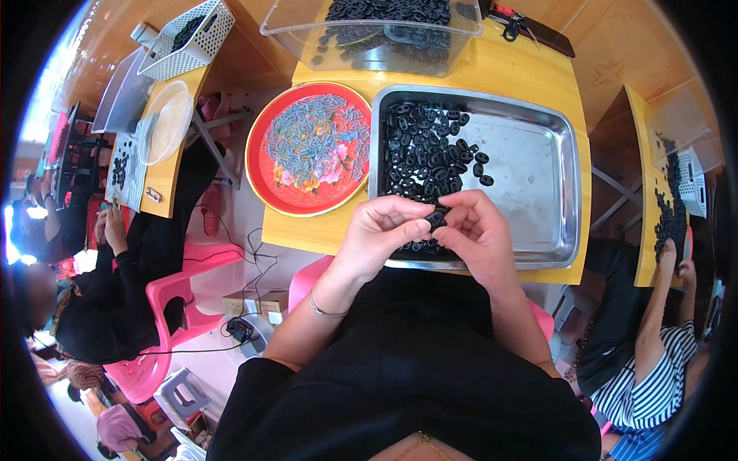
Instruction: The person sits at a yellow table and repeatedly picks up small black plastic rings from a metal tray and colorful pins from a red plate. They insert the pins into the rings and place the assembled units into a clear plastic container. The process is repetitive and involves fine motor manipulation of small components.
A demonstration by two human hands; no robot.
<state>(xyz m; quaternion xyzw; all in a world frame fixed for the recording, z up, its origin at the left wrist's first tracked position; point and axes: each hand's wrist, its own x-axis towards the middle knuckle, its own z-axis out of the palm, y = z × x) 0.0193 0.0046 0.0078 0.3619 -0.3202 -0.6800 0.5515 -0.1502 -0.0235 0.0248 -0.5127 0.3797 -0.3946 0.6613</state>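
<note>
Since that little black plastic piece (436,219) pinched between left hand (378,234) and right hand (478,234), at 6 o'clock of the steel tray (538,154), looks light, stiff and a bit slick, I'd grip its edges with 2 fingertips.

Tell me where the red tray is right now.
In the head view the red tray sits on the yellow table, left of the steel tray and beyond the left hand. It holds small grey pieces.

My fingers cover most of the small black part (436,219) pinched between them, so I can't tell its shape. My left hand (380,234) and right hand (480,234) hide the steel tray's (530,165) near rim. The clear bin (369,34) is cut off at the top edge.
</note>
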